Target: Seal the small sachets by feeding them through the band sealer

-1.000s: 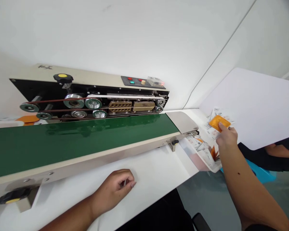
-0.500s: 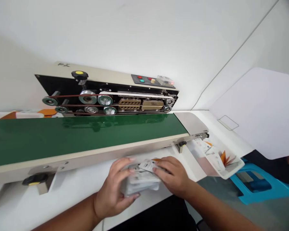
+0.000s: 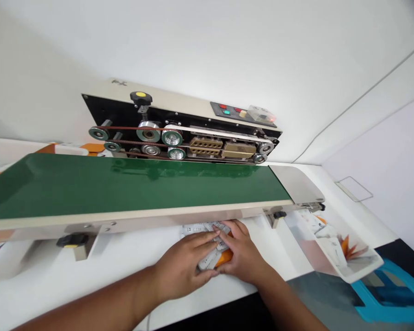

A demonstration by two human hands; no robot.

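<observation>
In front of the conveyor, over the white table, my left hand (image 3: 186,264) and my right hand (image 3: 245,255) are closed around a small stack of packets (image 3: 209,261). The packets show grey-white printed faces, with some orange on the right side. My left fingers lie across the top, thumb at the near edge. From the right, my other hand grips the stack, its fingertips close to the left ones. Much of the stack is hidden under the fingers. Just beyond it stands a band sealer (image 3: 179,131) with a green conveyor belt (image 3: 141,188).
At right, a white bin (image 3: 348,278) holds several white and orange packets. A blue stool (image 3: 393,299) stands beyond it. Black knobs (image 3: 72,240) jut out below the conveyor's front edge. More orange packets (image 3: 94,147) lie behind the belt at left.
My hands have come closer together around the packets, and orange now shows on the stack's right side. The camera view has shifted, so the sealer appears further right.
</observation>
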